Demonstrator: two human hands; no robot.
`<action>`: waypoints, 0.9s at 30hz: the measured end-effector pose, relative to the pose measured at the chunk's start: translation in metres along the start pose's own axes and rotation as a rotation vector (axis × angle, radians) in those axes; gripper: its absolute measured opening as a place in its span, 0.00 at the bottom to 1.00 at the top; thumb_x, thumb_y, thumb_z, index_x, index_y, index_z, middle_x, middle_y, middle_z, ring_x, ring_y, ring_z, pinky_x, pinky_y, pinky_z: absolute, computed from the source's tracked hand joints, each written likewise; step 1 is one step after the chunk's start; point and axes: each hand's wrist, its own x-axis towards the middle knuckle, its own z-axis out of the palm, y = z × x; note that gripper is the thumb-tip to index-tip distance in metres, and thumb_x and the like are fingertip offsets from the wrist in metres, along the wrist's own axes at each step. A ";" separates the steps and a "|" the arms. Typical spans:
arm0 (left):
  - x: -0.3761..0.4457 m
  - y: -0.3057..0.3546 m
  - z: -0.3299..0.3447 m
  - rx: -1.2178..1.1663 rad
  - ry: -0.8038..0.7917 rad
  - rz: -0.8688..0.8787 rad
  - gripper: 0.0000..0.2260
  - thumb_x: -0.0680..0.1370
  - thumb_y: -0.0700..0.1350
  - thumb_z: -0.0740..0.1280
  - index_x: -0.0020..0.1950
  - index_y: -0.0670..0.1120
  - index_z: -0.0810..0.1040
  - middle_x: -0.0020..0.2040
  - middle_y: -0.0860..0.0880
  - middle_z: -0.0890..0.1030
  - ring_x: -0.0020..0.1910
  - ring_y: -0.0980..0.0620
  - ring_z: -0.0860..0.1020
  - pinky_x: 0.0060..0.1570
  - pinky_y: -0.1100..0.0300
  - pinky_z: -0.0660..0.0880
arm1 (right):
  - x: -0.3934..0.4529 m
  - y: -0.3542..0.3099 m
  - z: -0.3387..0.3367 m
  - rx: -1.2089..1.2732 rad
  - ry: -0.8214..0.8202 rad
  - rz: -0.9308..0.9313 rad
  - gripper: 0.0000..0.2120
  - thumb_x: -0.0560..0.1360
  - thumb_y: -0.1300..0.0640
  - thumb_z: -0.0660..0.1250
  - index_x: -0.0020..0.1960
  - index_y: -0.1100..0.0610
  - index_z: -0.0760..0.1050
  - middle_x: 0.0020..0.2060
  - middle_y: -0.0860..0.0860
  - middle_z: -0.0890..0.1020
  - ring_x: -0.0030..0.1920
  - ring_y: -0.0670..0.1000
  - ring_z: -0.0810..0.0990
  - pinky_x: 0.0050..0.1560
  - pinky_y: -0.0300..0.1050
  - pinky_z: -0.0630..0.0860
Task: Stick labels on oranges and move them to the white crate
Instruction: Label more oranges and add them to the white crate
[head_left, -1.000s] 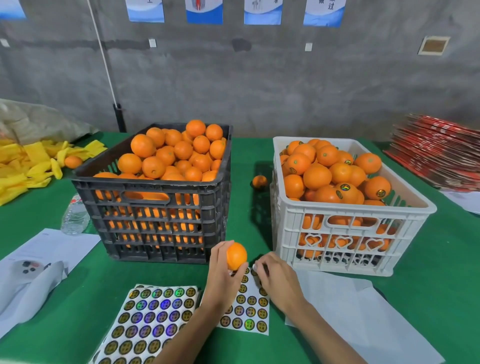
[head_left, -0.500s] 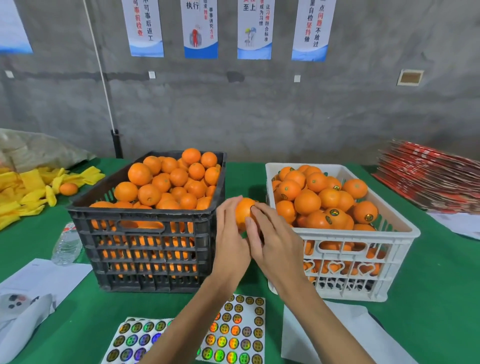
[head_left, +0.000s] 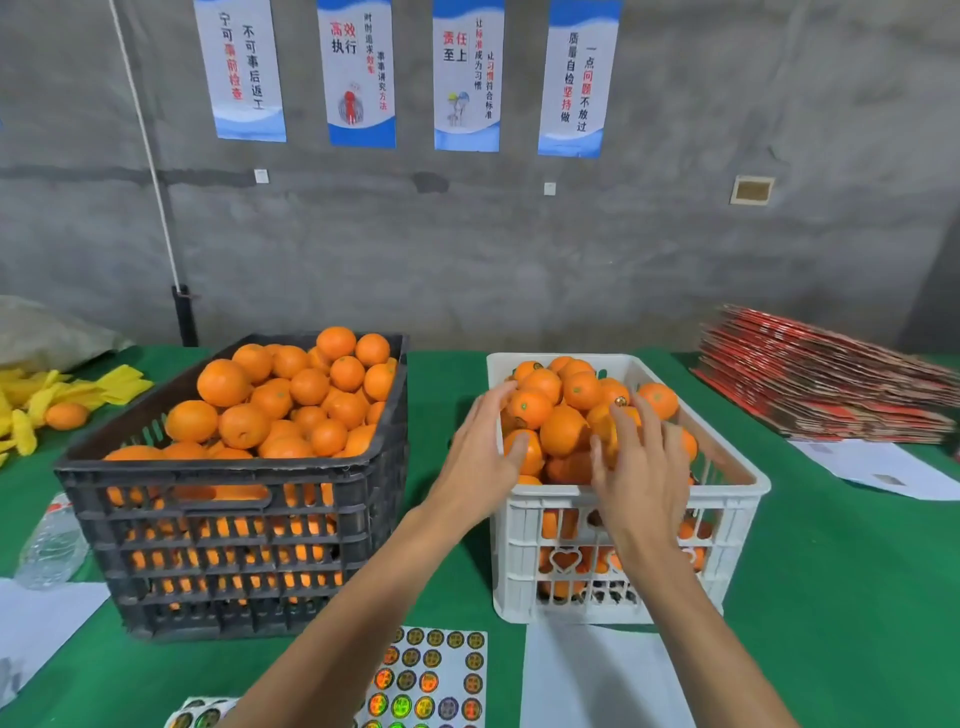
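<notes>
Open lane left between the two crates; both crate tops heaped

A strip of green table (head_left: 447, 374) is being left bare just left of the left hand (head_left: 480, 457), walled by the black crate (head_left: 234, 545) on its far side. Ahead of and under both hands, the white crate (head_left: 737, 499) is being filled above its rim by piled oranges (head_left: 563, 431). Well to the right of the right hand (head_left: 641, 483), stacked red cartons (head_left: 831, 379) are blocking the table edge. Toward the wrists, label sheets (head_left: 431, 675) are lying flat.

A fruit-packing workroom. A bare grey concrete wall (head_left: 675, 249) carries four printed workplace slogan posters (head_left: 358, 73). A green-covered table (head_left: 841, 571) holds a black crate (head_left: 228, 545) and a white crate (head_left: 623, 551), both heaped with oranges (head_left: 291, 395), label sheets (head_left: 431, 675) at its near edge and flattened red cartons (head_left: 831, 374) at its far right corner.
</notes>
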 end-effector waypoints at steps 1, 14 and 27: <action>-0.001 -0.003 -0.008 0.027 0.029 -0.004 0.26 0.81 0.45 0.68 0.77 0.53 0.64 0.74 0.55 0.69 0.72 0.61 0.66 0.72 0.62 0.64 | -0.001 -0.001 0.004 0.009 -0.010 -0.007 0.17 0.79 0.53 0.68 0.66 0.58 0.78 0.71 0.56 0.75 0.61 0.62 0.74 0.58 0.56 0.73; 0.023 -0.072 -0.180 0.629 -0.113 -0.635 0.19 0.82 0.48 0.63 0.73 0.48 0.71 0.68 0.40 0.76 0.66 0.38 0.74 0.65 0.46 0.73 | -0.032 -0.137 0.060 0.411 -0.166 -0.356 0.17 0.76 0.58 0.72 0.63 0.63 0.80 0.62 0.57 0.81 0.61 0.58 0.79 0.65 0.54 0.77; 0.062 -0.177 -0.267 0.915 -0.006 -0.748 0.37 0.76 0.44 0.72 0.81 0.53 0.56 0.79 0.42 0.57 0.68 0.31 0.71 0.64 0.39 0.74 | -0.058 -0.159 0.089 0.428 -0.304 -0.334 0.20 0.79 0.52 0.68 0.69 0.57 0.77 0.66 0.50 0.80 0.66 0.51 0.76 0.69 0.48 0.73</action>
